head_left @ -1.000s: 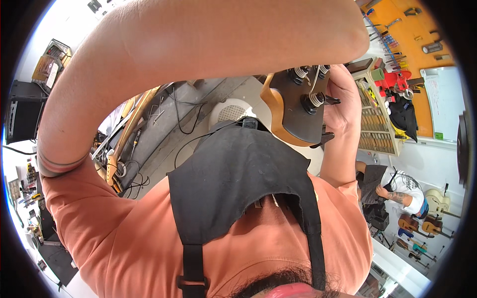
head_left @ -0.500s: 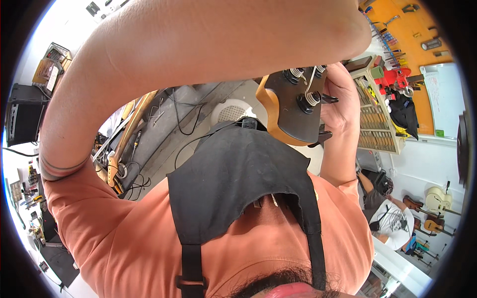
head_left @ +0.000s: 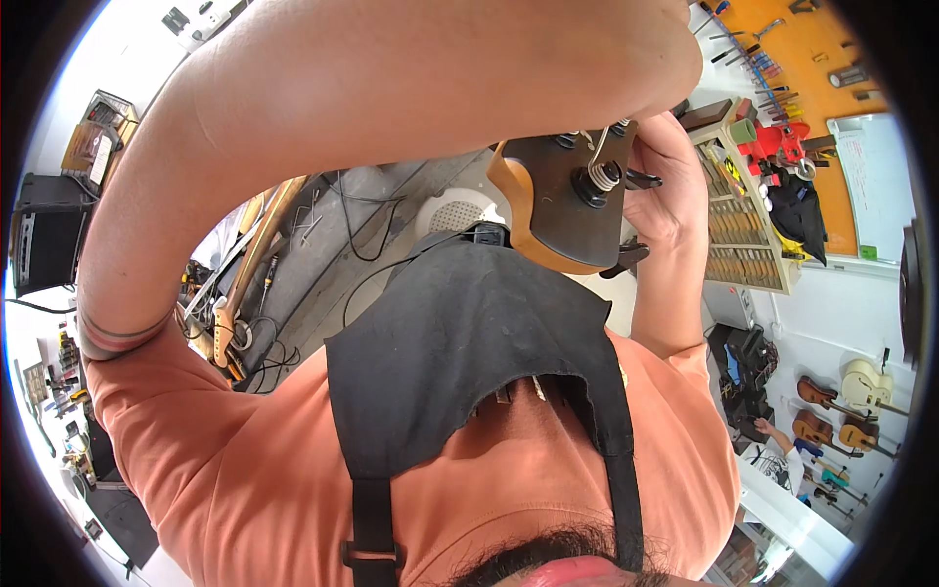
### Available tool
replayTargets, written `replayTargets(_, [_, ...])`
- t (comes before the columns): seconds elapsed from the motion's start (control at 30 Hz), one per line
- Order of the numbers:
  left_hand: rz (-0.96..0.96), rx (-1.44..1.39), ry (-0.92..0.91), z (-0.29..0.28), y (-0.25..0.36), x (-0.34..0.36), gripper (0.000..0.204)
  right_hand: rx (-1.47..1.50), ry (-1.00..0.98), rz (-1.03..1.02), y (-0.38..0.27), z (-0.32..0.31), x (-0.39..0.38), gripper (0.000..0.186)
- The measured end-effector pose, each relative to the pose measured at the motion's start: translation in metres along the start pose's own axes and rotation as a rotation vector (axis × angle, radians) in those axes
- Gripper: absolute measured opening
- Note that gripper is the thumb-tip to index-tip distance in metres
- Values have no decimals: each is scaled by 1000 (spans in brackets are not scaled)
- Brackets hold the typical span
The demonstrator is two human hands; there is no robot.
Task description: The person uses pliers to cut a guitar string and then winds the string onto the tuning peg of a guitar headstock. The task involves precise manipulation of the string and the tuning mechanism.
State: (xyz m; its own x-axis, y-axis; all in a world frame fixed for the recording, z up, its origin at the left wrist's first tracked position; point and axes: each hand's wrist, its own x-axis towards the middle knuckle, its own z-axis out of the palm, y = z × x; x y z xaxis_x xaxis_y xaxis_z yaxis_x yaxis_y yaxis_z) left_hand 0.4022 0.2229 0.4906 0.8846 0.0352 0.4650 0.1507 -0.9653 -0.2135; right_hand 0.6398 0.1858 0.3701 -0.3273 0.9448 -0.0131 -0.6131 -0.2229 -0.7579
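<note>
My left arm (head_left: 411,88) arches across the top of the view; its hand does not show. Below it is the headstock (head_left: 567,215) of a stringed instrument, dark on its face with tan wood edges, coiled string windings on black posts (head_left: 595,186) and black tuning keys (head_left: 623,256). My right hand (head_left: 665,186) is curled round the headstock's right edge, palm showing and fingertips partly hidden behind it. The upper posts are partly covered by my left arm. My black apron (head_left: 460,352) lies just below the headstock.
At left, a bench (head_left: 362,186) holds guitar necks (head_left: 240,274) and cables, beside black amplifiers (head_left: 49,235). At right are a drawer rack (head_left: 743,235), a tool board (head_left: 812,49) and hanging guitars (head_left: 861,391). A co-worker's arm and white top (head_left: 782,465) show low at right.
The headstock and my right hand have moved slightly left and up, and my left arm a little left. The co-worker has moved lower and is now mostly out of sight.
</note>
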Motion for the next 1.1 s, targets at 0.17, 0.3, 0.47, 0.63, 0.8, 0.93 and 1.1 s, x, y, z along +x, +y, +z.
replayTargets(0.17, [14, -60, 108, 9, -2, -8, 10, -20, -49, 21, 0, -5, 2, 30])
replayTargets(0.3, [-33, -110, -71, -2, 1, -5, 7, -10, -17, 17, 2, 2, 1, 29])
replayTargets(0.47, [-145, -327, 43, 17, 3, -12, 9, -16, 3, 17, 3, 2, 1, 27])
replayTargets(0.63, [11, -43, 25, 8, -2, -13, 17, -27, 15, 48, 3, 2, -1, 28])
replayTargets(0.8, [-16, -113, -12, 7, -5, -10, 20, -24, 21, 3, 4, 3, -2, 31])
replayTargets(0.93, [71, 11, 36, 4, -10, -8, 21, -14, 15, 30, 3, 1, 1, 32])
replayTargets(1.1, [-41, -100, -9, 10, -13, -7, 23, -33, 34, 50, 4, 1, -1, 33])
